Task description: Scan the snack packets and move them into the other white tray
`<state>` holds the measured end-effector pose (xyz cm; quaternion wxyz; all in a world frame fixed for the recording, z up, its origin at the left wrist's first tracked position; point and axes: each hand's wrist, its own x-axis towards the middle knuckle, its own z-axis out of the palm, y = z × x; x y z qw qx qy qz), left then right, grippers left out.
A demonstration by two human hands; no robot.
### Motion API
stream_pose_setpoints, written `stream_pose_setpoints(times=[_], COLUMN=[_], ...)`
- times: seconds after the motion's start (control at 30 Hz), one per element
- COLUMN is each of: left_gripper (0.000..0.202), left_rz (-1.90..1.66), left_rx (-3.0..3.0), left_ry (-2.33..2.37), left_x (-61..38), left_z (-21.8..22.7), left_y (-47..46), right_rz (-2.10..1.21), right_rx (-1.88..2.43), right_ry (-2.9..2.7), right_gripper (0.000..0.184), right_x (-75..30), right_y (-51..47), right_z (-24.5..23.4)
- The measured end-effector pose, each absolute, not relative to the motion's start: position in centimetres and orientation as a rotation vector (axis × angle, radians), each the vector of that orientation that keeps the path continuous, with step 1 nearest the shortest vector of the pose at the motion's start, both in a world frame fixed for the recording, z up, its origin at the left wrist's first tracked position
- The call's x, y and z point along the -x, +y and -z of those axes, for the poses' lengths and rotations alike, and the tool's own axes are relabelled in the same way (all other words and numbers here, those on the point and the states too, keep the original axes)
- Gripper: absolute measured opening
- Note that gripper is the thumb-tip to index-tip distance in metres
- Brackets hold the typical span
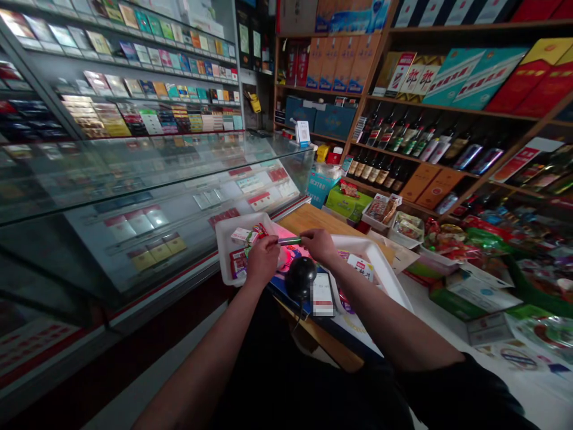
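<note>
A slim stick-shaped item [289, 241], pale with a green part towards its right end, is stretched level between my two hands. My left hand [264, 260] pinches its left end, and my right hand [319, 245] has the fingers closed on the other end. Just below the item sits a round, shiny black object [301, 276], with a pink thing [283, 259] partly hidden behind it. A phone [323, 292] with a lit white screen lies to the right of the black object, near my right forearm.
White trays flank the hands: the left tray [222, 263] holds small packets, and the right tray [394, 280] holds more packages. A glass display counter [179, 173] runs along the left. Snack boxes [447, 257] crowd the right floor below bottle shelves [430, 161].
</note>
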<state>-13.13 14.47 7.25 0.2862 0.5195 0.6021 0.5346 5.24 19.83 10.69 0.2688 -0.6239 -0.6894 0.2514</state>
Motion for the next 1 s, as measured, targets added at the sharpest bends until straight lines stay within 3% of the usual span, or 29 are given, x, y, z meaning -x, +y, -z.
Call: stream_pose_setpoints(times=[0.43, 0.53, 0.7, 0.87, 1.0], left_gripper=[0.039, 0.044, 0.032, 0.031, 0.047], left_rz=[-1.690, -1.610, -1.718, -1.710, -1.518], left_rx=[-1.019, -0.921, -0.850, -0.928, -1.028], left_ry=[1.438, 1.411, 1.244, 1.221, 1.326], left_x=[8.6, 7.9, 7.5, 7.9, 8.6], left_z=[-6.1, -6.2, -5.4, -5.2, -5.7], left_y=[15.2, 15.1, 15.9, 15.7, 14.5], right_rz=[-0.746, -0.731, -0.860, -1.041, -1.025], right_rx=[1.534, 1.532, 1.470, 1.305, 1.209], right_ry=[-1.572, -1.543, -1.471, -1.459, -1.447], right_gripper=[0.014, 0.018, 0.038, 0.038, 0.036], right_x=[-9.3, -9.6, -9.7, -10.1, -10.5], right_y=[18.7, 18.8, 19.0, 18.8, 18.6], right_z=[-7.9, -7.4, -6.8, -6.2, -5.7])
